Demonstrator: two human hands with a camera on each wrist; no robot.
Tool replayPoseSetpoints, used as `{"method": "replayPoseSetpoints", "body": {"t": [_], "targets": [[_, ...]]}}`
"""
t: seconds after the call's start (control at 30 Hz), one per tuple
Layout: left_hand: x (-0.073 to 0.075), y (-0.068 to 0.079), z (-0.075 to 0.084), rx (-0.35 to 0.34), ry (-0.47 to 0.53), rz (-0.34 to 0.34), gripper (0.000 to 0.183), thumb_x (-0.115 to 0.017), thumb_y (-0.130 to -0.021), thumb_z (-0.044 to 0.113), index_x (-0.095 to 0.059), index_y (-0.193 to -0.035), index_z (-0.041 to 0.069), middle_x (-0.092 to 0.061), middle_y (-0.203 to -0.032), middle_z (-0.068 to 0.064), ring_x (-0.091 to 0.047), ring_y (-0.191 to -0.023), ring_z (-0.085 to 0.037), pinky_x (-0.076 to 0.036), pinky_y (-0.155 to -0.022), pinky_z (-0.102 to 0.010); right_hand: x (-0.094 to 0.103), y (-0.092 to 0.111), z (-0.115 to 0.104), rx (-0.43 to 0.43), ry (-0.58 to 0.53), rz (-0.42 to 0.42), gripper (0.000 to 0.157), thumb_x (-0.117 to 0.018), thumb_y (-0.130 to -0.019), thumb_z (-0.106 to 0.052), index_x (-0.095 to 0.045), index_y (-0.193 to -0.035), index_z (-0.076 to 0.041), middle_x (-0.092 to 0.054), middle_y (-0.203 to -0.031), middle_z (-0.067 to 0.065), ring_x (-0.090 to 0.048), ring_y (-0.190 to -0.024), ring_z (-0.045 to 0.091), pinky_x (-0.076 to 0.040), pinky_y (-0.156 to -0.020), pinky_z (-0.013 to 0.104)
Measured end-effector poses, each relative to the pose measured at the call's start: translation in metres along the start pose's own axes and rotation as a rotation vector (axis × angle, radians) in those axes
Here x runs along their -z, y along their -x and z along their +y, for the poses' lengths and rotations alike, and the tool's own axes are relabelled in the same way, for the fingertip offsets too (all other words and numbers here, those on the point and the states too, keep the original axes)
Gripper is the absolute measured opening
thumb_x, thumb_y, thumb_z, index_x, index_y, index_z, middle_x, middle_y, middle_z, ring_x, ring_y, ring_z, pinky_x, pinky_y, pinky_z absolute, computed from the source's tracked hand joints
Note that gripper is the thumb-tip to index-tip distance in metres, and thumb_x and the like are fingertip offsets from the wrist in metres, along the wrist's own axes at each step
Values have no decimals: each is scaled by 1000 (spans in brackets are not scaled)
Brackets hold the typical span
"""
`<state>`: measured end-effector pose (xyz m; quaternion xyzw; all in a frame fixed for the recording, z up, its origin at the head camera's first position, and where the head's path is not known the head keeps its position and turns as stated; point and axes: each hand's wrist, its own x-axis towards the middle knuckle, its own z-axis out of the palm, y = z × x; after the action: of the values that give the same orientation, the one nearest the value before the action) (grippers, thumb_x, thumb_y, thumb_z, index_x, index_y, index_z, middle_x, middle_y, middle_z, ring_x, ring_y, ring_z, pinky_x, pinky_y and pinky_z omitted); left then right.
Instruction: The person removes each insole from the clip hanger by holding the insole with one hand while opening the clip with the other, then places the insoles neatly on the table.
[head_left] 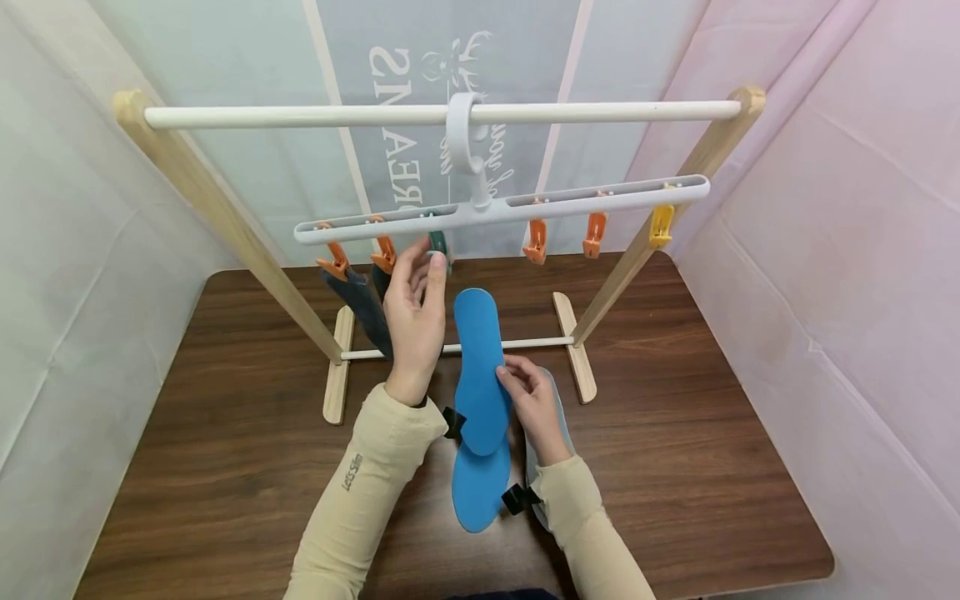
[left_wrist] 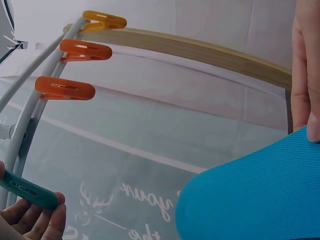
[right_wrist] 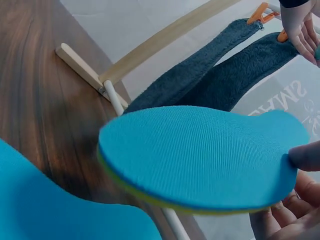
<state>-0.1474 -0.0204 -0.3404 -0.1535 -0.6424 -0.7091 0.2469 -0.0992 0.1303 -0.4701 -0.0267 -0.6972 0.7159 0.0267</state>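
My left hand [head_left: 416, 321] is raised to the hanger and pinches a green clip [left_wrist: 31, 191] between thumb and fingers. A blue insole [head_left: 478, 367] is held upright by my right hand [head_left: 534, 404], thumb on one face and fingers behind. Its free end stands below and right of the green clip, apart from it. In the right wrist view this insole shows a yellow-green underside edge. A second blue insole [head_left: 480, 492] lies on the table, partly covered by the held one. Dark fuzzy insoles [right_wrist: 200, 67] hang from two orange clips [head_left: 335, 262] left of my left hand.
The white hanger [head_left: 600, 198] hooks over the white rod [head_left: 300, 117] of a wooden stand [head_left: 217, 217]. Two orange clips [head_left: 536, 242] and a yellow clip [head_left: 661, 227] hang on its right half. A grey insole [head_left: 561, 417] lies under my right wrist on the brown table [head_left: 675, 467].
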Motion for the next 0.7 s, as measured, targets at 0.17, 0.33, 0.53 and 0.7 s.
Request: {"method": "replayPoseSetpoints", "body": {"t": [0.17, 0.33, 0.53, 0.7], "targets": [[2, 2, -4, -13, -9, 6, 35, -47, -101, 9, -49, -133, -5, -56, -117, -27, -58, -106, -30, -47, -98, -35, 1, 3, 5, -29, 7, 1, 28, -57, -96, -10, -60, -119, 7, -61, -106, 23, -62, -88, 7, -52, -89, 33], [5, 2, -29, -63, 31, 8, 39, -52, -100, 28, -52, -134, 8, -57, -119, -14, -57, -110, -23, -44, -101, -32, 3, 8, 9, -65, 31, 2, 31, -59, -96, -13, -59, -120, 6, -61, -108, 22, -62, -91, 8, -52, -92, 33], [4, 4, -15, -46, -11, 26, 38, -50, -101, 23, -52, -131, 1, -56, -117, -20, -56, -109, -29, -45, -100, -36, 4, 12, 18, -108, 64, 18, 31, -62, -94, -15, -61, -118, 4, -63, -108, 20, -62, -92, 12, -53, -88, 30], [3, 3, -5, -18, -57, 40, 32, -48, -100, 6, -50, -130, -8, -54, -117, -27, -55, -107, -33, -45, -99, -35, 3, 16, 21, -155, 97, 42, 28, -63, -93, -12, -63, -115, 5, -65, -100, 16, -60, -83, 7, -53, -79, 24]]}}
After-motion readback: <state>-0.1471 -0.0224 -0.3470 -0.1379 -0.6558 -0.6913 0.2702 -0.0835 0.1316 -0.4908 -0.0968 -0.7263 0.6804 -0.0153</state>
